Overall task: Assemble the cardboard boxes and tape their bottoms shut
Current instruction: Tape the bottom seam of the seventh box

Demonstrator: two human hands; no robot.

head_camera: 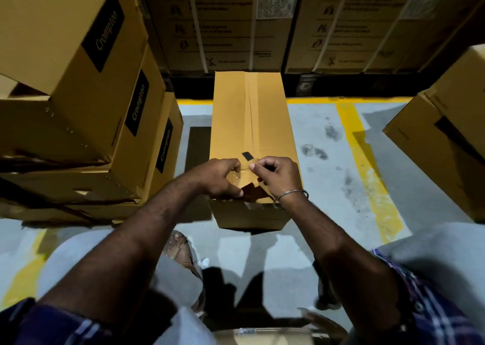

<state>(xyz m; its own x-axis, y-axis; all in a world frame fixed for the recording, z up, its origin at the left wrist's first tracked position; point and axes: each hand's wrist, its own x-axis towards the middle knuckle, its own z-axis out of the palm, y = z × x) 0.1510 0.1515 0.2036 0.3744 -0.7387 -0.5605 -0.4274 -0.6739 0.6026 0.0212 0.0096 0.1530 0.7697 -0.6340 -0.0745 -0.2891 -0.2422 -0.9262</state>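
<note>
A long cardboard box (pixel 253 135) lies on the grey floor (pixel 328 161) and stretches away from both hands, a strip of clear tape (pixel 249 103) running along its centre seam. The left hand (pixel 219 178) sits at the near end of the box with its fingers curled, seemingly pinching the tape end there, thumb down at the box edge. Just beside it, the right hand (pixel 277 175), a metal bangle (pixel 291 196) on its wrist, pinches the same tape between thumb and forefinger. Left of the left hand stands a stack of 3 printed boxes (pixel 86 103); right of the right hand runs a yellow floor line (pixel 367 166).
</note>
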